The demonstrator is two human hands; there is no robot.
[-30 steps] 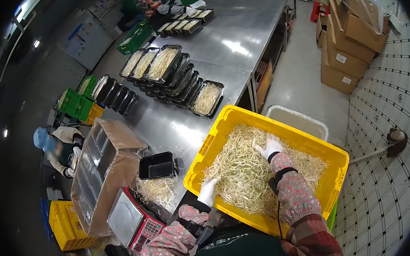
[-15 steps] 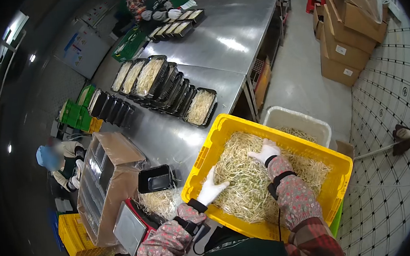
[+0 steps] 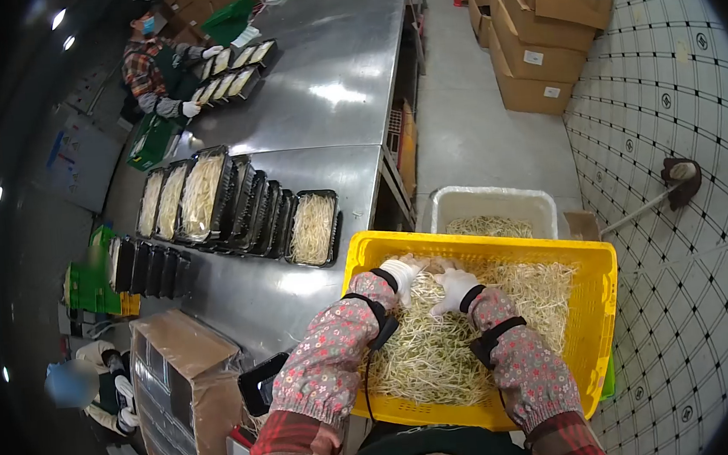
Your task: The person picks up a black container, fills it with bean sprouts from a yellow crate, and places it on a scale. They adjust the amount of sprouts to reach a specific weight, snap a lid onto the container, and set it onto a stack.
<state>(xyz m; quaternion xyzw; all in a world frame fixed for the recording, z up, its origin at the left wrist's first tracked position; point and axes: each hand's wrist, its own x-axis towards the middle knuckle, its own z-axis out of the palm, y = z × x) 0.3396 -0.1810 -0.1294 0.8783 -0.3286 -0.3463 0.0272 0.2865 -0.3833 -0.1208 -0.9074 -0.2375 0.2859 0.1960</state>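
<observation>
A yellow crate (image 3: 476,240) filled with pale bean sprouts (image 3: 434,359) lies in front of me. Both my hands wear white gloves and reach into its far part. My left hand (image 3: 402,277) touches the sprouts near the far wall, with its fingers apart and partly sunk among them. My right hand (image 3: 454,290) faces it from a short way to the right, fingers and thumb spread over the sprouts. Greener sprouts lie in the near middle of the crate, and a paler heap fills its right side.
Left of the crate, black trays of sprouts (image 3: 313,227) stand stacked on the steel table (image 3: 301,292). A cardboard box (image 3: 185,344) and an empty black tray (image 3: 265,381) are nearer. Behind the crate stands a white tub (image 3: 498,195). Two co-workers (image 3: 155,68) are at the left.
My left hand has moved from the crate's near-left side to its far part, close to my right hand. The view has turned, and the trays appear lower and further left.
</observation>
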